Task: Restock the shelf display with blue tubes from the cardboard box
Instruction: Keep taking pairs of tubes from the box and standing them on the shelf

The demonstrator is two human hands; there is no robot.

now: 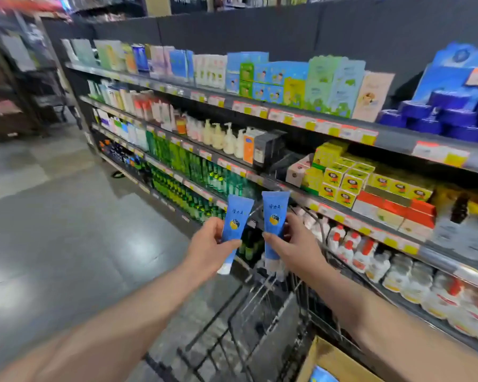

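**A blue tube in each hand, in front of the shelf**

The left hand (pixel 210 244) is closed around the left tube (pixel 238 213), with the thumb across its front and the fingers behind. The right hand (pixel 293 244) grips the right tube (pixel 273 213) in the same way, with the thumb on the tube's left edge. Both tubes are blue with a yellow and white round mark. Each stands nearly upright, flat crimped end at twelve o'clock and white cap at six. The left tube leans slightly toward one o'clock. The two tubes are side by side and apart, near the middle of the view.

Both tubes are in the air over the wire cart (pixel 246 326), which runs down to six o'clock. At five o'clock of the view is a corner of the cardboard box (pixel 331 359), and a bit of blue packaging (pixel 322 376) shows inside it.

The shelf (pixel 398 139) runs from ten o'clock to four o'clock, with price tags along its edges. Green bottles (pixel 182 161) stand at eleven o'clock of the hands. Yellow cartons (pixel 342 177) are stacked at one o'clock of the right hand. White bottles with red caps (pixel 351 246) stand at three o'clock of it. The grey floor (pixel 66 216) fills the nine o'clock side.
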